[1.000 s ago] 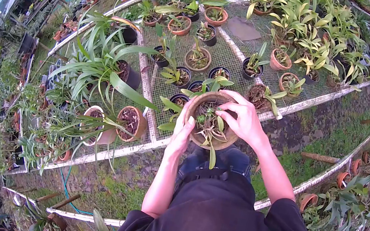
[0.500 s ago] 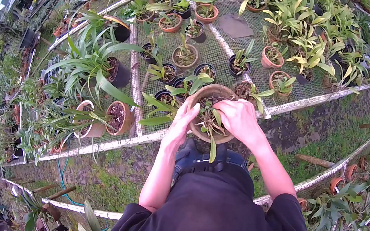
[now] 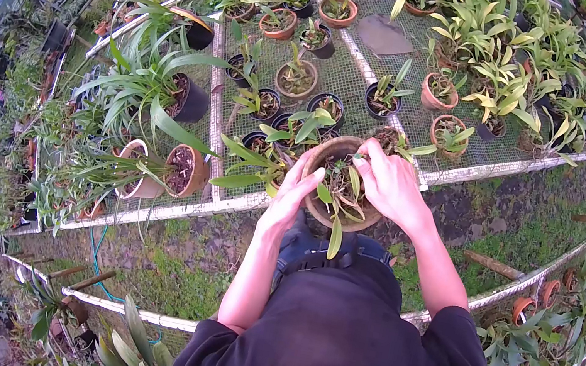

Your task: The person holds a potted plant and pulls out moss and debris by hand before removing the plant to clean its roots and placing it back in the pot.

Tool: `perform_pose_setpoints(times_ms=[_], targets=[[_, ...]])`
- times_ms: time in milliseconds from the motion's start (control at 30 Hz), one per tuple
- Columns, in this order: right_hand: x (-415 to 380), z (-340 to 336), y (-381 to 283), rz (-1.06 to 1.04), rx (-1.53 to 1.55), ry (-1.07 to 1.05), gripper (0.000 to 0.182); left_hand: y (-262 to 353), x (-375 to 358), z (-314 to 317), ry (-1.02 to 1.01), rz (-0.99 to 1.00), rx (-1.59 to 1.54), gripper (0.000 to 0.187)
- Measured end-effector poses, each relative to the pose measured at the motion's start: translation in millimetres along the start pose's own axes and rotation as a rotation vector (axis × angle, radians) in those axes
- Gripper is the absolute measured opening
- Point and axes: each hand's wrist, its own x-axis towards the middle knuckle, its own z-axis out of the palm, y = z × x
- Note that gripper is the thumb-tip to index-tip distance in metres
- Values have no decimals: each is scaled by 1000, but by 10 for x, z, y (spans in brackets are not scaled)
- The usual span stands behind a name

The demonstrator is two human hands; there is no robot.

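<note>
A wide clay pot [image 3: 327,147] is held in front of my waist, with an orchid-like plant [image 3: 335,235] in it whose long green leaf hangs over the near rim. My left hand [image 3: 293,192] is wrapped round the pot's left side, thumb on the rim. Over the right part of the pot is my right hand [image 3: 390,186], its thumb and index finger pinched together above the soil. A small greenish bit shows at those fingertips, too small to name. My palm hides part of the right rim.
A wire-mesh bench [image 3: 441,52] with a pale frame holds several potted plants just beyond the pot. A black pot with a plant [image 3: 384,99] and a terracotta pot [image 3: 439,93] stand there. A large strap-leaved plant [image 3: 160,93] is at left. Mossy ground [image 3: 175,272] lies below.
My right hand has lifted slightly from inside the pot, its fingertips now pinched above the soil. My left thumb has come over the rim. The view has shifted a little.
</note>
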Motion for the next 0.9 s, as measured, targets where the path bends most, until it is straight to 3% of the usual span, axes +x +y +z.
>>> perform_pose_setpoints(times_ms=[167,267,367,500,733,800,900], targets=[[23,-15,85,49,36,-6,16,7,-19,93,13,-9,12,74],[22,2,161,98,257,52,17,9,-24,114,4,-13,3,73],[30,-100,113,112,523,-18,17,-25,-29,121,36,-27,-45,72],[-2,-13,161,152,594,7,17,75,-85,269,129,-42,8,75],[-21,-109,125,343,722,-36,18,-35,-44,170,35,-19,-23,72],[-53,-118,105,351,774,-4,17,-95,-45,142,43,-26,-45,73],[-166,-307,35,124,519,88,17,-110,-72,130,76,-30,-75,74]])
